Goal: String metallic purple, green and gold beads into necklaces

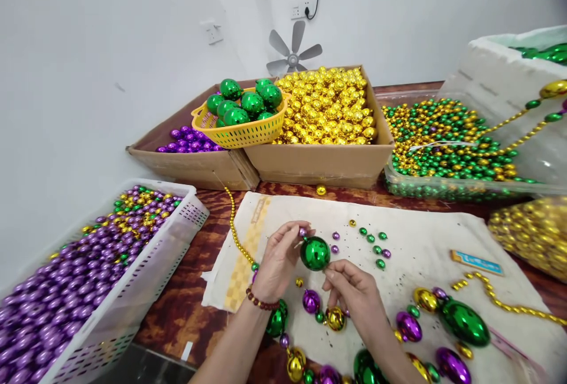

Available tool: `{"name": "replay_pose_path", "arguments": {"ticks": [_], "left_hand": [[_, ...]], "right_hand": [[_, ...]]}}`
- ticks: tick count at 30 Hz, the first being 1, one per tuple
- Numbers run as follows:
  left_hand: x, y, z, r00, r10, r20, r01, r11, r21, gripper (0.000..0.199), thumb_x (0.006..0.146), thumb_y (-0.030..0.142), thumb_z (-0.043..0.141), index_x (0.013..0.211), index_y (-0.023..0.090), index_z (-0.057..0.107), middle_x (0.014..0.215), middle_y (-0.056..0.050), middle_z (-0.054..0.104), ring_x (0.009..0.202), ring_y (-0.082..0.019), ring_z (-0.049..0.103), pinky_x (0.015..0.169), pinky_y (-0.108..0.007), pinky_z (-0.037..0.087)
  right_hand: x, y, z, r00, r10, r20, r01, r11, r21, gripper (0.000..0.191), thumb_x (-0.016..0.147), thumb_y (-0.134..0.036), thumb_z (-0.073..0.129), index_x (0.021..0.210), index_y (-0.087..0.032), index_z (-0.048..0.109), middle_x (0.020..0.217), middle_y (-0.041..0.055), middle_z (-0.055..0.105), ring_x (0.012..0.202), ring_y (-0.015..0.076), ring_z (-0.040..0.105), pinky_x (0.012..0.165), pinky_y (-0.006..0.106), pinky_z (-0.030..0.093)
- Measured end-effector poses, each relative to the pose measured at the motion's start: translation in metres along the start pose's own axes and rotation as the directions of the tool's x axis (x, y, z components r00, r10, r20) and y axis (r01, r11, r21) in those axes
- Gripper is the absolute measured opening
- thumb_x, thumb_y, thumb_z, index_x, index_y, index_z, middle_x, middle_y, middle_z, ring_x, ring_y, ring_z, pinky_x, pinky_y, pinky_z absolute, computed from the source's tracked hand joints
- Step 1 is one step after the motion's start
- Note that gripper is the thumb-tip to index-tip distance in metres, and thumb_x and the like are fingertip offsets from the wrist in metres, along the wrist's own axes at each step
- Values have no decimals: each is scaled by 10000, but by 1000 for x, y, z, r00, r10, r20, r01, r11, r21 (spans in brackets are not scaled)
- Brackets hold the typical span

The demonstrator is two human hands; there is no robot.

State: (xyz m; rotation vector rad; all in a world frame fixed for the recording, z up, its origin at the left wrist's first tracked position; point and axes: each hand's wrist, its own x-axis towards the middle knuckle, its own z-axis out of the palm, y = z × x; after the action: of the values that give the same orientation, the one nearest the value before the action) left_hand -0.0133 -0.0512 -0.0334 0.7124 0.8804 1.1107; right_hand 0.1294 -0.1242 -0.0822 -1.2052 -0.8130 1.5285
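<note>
A large shiny green bead [315,253] is between my two hands, above a white cloth [416,242]. My left hand [280,257], with a bracelet of dark red beads at the wrist, is closed at its upper left, by a small purple bead [302,233]. My right hand [354,289] pinches at its lower right edge; what lies between those fingertips is too small to make out. Below the hands runs a strand with a purple bead [311,301], a gold bead [335,318] and a green bead [277,319], partly hidden by my forearms.
Loose small beads [377,249] lie on the cloth, near a blue-and-orange wrapper [476,262]. Behind stand a cardboard box [319,162] of gold beads and a yellow basket [243,134] of green ones. A white crate [163,277] is left, a clear bin [460,186] right.
</note>
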Motion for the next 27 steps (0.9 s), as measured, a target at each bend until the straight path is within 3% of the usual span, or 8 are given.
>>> {"name": "replay_pose_path", "arguments": {"ticks": [4, 9, 13, 15, 17, 19, 24, 27], "left_hand": [[-2, -18, 16, 997, 25, -76, -28, 999, -40, 265, 863, 393, 598, 977, 158, 647, 914, -69, 623, 895, -192, 631, 706, -255, 494], [13, -24, 24, 985, 139, -98, -126, 984, 123, 254, 855, 397, 587, 915, 156, 639, 733, -7, 559, 704, -142, 613, 588, -215, 455], [23, -16, 24, 981, 136, 142, -183, 895, 407, 234, 885, 350, 536, 855, 147, 646, 669, -4, 582, 640, -134, 579, 614, -237, 444], [24, -11, 28, 949, 86, 304, -250, 792, 557, 241, 892, 317, 517, 799, 141, 652, 676, -15, 612, 650, -129, 560, 638, -234, 427], [25, -8, 32, 909, 42, 414, -322, 703, 634, 260, 895, 295, 499, 745, 142, 646, 698, -14, 624, 665, -125, 540, 653, -229, 411], [25, -5, 35, 888, 18, 459, -360, 648, 671, 254, 888, 278, 496, 723, 146, 637, 695, -4, 614, 661, -121, 526, 651, -226, 399], [31, 0, 31, 876, -36, 481, -383, 555, 738, 232, 862, 248, 492, 734, 156, 662, 701, -11, 635, 655, -136, 543, 645, -234, 400], [34, 2, 30, 865, -40, 501, -406, 531, 744, 264, 864, 246, 469, 692, 155, 647, 689, -9, 618, 643, -132, 528, 639, -233, 397]], "right_hand": [[4, 7, 6, 1000, 28, 8, -29, 999, 39, 257, 833, -390, 647, 748, -154, 589, 640, 8, 652, 409, 71, 552, 382, 156, 302], [8, 1, -6, 993, 9, 115, -1, 998, -63, 236, 861, -388, 607, 790, -163, 606, 706, 14, 670, 434, 95, 595, 377, 164, 319], [26, -30, -28, 990, -144, -1, 141, 968, -209, 235, 878, -388, 593, 950, -179, 673, 554, -17, 610, 466, 121, 585, 410, 187, 369], [39, -47, -33, 971, -238, -30, 227, 952, -205, 239, 860, -371, 621, 990, -182, 688, 523, -27, 594, 448, 115, 547, 421, 198, 381], [50, -61, -33, 954, -298, -13, 293, 943, -160, 200, 812, -351, 675, 898, -172, 706, 608, -12, 628, 442, 100, 531, 416, 204, 376], [58, -72, -32, 942, -335, -21, 329, 935, -132, 173, 800, -342, 684, 808, -169, 695, 672, -7, 639, 454, 86, 531, 431, 203, 378], [63, -81, -36, 903, -374, -213, 394, 917, 61, 209, 879, -394, 584, 810, -197, 598, 800, -5, 668, 491, 72, 558, 453, 186, 386], [59, -71, -36, 949, -302, -91, 311, 944, 110, 198, 825, -377, 652, 863, -184, 629, 787, 18, 666, 540, 104, 588, 440, 190, 407]]}}
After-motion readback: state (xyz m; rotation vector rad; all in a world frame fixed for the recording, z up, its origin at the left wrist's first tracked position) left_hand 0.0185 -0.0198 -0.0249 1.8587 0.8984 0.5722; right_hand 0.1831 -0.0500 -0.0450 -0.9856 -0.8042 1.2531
